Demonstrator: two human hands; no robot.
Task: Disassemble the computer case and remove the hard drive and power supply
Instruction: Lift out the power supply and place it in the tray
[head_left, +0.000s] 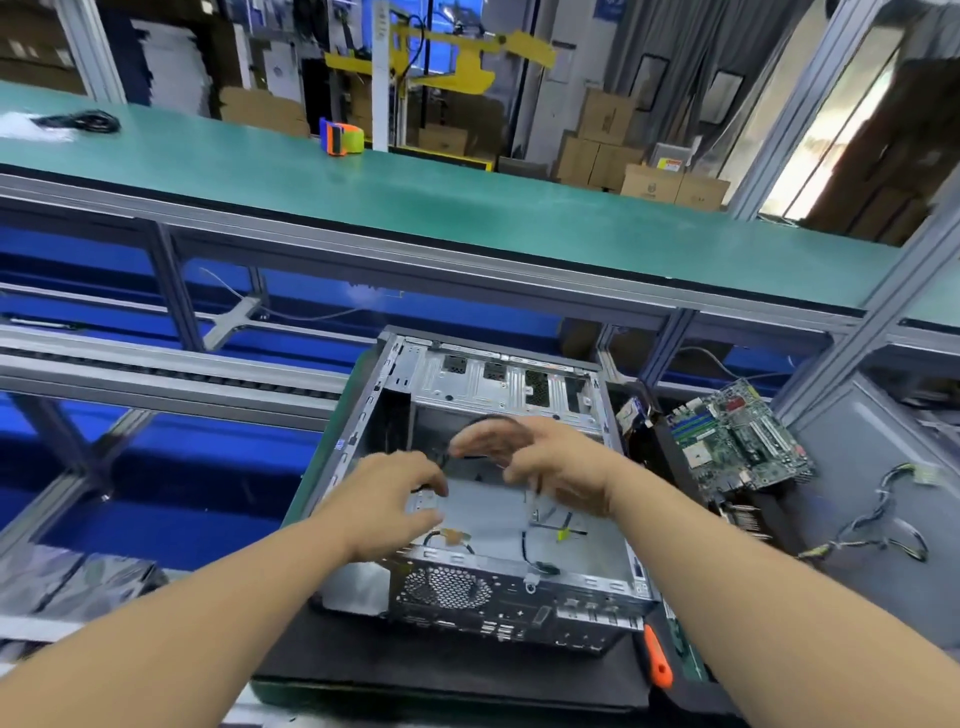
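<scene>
Here the open computer case (483, 499) lies lengthwise away, both hands (395, 499) loosely curled inside, holding nothing clear.

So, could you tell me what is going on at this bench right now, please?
A person is stripping down a computer case that lies open on the bench. Both hands are inside it: the left hand is low over the metal floor, and the right hand is above loose cables. Whether either grips anything is blurred. A green motherboard already lies out to the right, and an orange-handled tool rests by the case.
</scene>
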